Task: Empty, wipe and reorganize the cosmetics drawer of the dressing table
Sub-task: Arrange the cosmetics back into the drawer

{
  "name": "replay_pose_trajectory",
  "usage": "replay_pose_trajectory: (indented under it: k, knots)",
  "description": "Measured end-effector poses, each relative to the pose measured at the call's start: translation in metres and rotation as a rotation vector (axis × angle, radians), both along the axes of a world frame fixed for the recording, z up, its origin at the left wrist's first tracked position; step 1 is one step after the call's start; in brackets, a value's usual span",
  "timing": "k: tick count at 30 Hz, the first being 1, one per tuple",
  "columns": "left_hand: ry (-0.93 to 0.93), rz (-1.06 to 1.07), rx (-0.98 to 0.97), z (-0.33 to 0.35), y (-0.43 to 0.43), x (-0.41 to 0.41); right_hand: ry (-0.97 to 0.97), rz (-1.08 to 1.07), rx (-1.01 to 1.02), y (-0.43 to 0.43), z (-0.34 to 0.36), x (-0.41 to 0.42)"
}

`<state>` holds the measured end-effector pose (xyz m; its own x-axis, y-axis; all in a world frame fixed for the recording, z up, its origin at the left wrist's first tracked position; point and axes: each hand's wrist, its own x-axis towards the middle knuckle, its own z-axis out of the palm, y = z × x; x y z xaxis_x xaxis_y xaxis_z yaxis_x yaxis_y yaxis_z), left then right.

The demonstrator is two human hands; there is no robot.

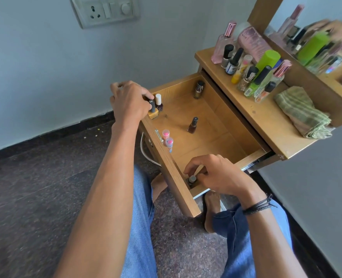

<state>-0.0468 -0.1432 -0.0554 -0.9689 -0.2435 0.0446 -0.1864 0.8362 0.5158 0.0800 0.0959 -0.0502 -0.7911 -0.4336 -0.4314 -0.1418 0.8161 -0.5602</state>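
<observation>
We have both hands in the open wooden drawer, each on a small nail polish bottle. Our left hand curls its fingers round the black cap of an amber, square-based bottle in the drawer's corner. Just beyond those fingers, touching or nearly so, stands a white-capped dark red bottle. Our right hand pinches the grey cap of a small bottle in the opposite front corner; the body of that bottle is hidden under the fingers.

We cannot tell whether these two bottles are coming out or being set back, but the same care serves either way. We keep each bottle upright and move it straight up or down, since caps alone make a loose hold. On the left we mind the white-capped neighbour, which a sideways nudge would likely topple.

Between our hands, a pair of pink-topped clear tubes leans against the front wall, and a black-capped maroon bottle stands alone, further in. Well beyond both hands a bronze bottle rests tilted in the back corner.

Past our right hand, on the wooden tabletop, a crowd of bottles stands beside a folded green striped cloth, so we should travel low and slow there.
</observation>
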Motion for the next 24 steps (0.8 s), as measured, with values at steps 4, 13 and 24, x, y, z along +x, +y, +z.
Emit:
replay_pose_trajectory:
  k: [4, 13, 24]
  knots:
    - [-0.029, -0.004, 0.04, 0.005, 0.001, 0.0, 0.077, -0.05, -0.009, 0.008, -0.004, -0.002]
    - [0.172, -0.038, 0.123, 0.036, 0.034, 0.004, 0.64, -0.662, -0.388, 0.052, 0.02, -0.028]
    - [0.224, -0.268, 0.331, 0.034, 0.107, 0.018, 0.764, -1.098, -0.581, 0.087, 0.033, -0.093]
